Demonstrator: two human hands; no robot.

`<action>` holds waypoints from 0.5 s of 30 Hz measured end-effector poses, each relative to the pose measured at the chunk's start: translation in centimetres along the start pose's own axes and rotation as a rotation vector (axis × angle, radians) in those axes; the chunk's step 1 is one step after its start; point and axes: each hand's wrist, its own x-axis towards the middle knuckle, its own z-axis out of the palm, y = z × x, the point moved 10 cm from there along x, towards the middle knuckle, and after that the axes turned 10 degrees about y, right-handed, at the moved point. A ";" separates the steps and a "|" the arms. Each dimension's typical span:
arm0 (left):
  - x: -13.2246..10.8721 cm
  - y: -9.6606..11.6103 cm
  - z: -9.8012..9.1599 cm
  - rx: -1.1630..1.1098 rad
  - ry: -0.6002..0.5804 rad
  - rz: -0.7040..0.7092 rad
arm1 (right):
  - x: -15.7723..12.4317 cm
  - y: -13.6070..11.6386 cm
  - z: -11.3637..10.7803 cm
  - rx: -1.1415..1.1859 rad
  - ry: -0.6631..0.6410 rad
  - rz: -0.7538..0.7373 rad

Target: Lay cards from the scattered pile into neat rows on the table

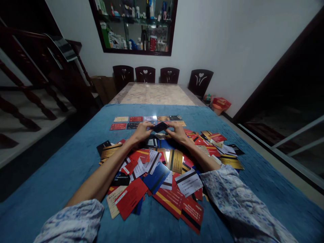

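Between my two hands is a dark plastic card point(161, 127), tilted and raised a little above the pile. My left hand point(143, 131) pinches its left end, and my right hand point(177, 131) grips the right end. Beneath my wrists spreads a loose heap of cards, among them a blue card point(157, 177), a gold card point(175, 161), a white card with a black stripe point(189, 182) and a red card point(131, 198). Just beyond my hands, cards lie in two neat rows, including a red card point(136, 119) and a cream card point(120, 119). My hands partly hide the nearer row.
A blue cloth point(76, 158) covers the near part of the table, with bare marble tabletop point(154, 93) beyond. Several dark chairs point(145, 74) stand at the far end. Stair railings point(32, 98) rise at left; a red bag point(221, 103) sits on the floor at right.
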 end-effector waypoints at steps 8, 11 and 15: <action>0.0 0.1 -0.2 0.011 -0.006 -0.003 | -0.1 -0.8 -0.2 -0.028 0.009 -0.045; 0.2 0.9 -1.0 -0.033 0.022 0.011 | 0.0 -1.2 -0.1 -0.079 -0.015 -0.089; 0.3 2.2 -2.2 -0.108 0.083 0.040 | 0.2 -1.7 -0.1 -0.224 -0.042 -0.138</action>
